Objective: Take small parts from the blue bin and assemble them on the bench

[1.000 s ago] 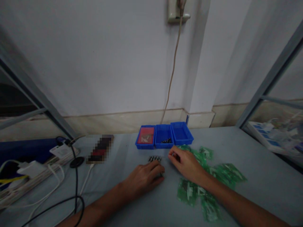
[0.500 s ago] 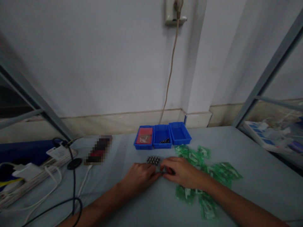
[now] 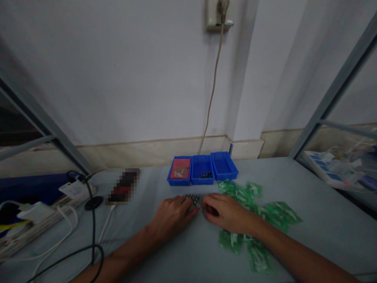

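Left hand (image 3: 173, 213) and right hand (image 3: 226, 210) curl loosely, grip impossible to tell, beside clustered roundish, silvery metal pieces (image 3: 193, 199); gentle nudges should prevent scattering.

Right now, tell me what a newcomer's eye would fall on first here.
Probably the three bright blue bins, side by side at the back of the tabletop. Next, the crinkled green plastic packets scattered around the right hand. Then the cluster of small shiny metal pieces by the left hand, in front of the bins.
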Motion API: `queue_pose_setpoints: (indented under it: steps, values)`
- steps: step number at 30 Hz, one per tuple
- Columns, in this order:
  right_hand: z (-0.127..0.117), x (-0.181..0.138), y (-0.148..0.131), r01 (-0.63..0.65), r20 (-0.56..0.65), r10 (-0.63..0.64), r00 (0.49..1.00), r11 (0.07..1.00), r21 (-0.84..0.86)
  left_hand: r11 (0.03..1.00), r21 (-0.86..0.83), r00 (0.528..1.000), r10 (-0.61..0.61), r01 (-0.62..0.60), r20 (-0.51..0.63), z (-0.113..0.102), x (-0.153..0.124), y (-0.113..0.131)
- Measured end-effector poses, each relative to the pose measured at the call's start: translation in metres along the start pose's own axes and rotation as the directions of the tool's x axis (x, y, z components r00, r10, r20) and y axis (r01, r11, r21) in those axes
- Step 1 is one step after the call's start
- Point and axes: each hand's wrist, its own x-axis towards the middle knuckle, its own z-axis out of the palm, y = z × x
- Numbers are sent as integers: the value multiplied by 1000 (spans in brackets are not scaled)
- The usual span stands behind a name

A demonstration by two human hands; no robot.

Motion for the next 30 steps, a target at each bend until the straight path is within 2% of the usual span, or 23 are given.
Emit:
queue_pose_setpoints:
  steps: [3, 6, 8, 10, 13, 19, 25, 30]
  values:
    - [1, 3, 5, -82, -121, 88, 989, 995, 49, 995, 8, 993, -100, 100, -58, -6, 3, -1]
    - [1, 7, 13, -190, -328, 219, 919, 974, 120, 986, 0, 984, -165, 165, -63, -7, 5, -2]
    - [0, 10, 19, -221, -391, 300, 870, 947, 234, 987, -38, 988, -154, 153, -30, -5, 6, -3]
    - [-2, 11, 22, -209, -426, 344, 837, 920, 332, 992, -92, 995, -88, 91, 36, -3, 8, -5]
    - [-3, 12, 25, -178, -445, 368, 817, 893, 413, 989, -145, 993, -1, 19, 119, -1, 11, -7]
    - [0, 13, 26, -190, -423, 409, 808, 862, 470, 984, -175, 989, 37, -12, 142, 1, 17, -9]
    - [-1, 13, 27, -173, -421, 411, 808, 850, 497, 984, -175, 988, 42, -15, 149, 3, 18, -7]
    - [-2, 13, 25, -153, -363, 432, 825, 790, 594, 992, -129, 988, 6, 14, 155, 1, 17, -4]
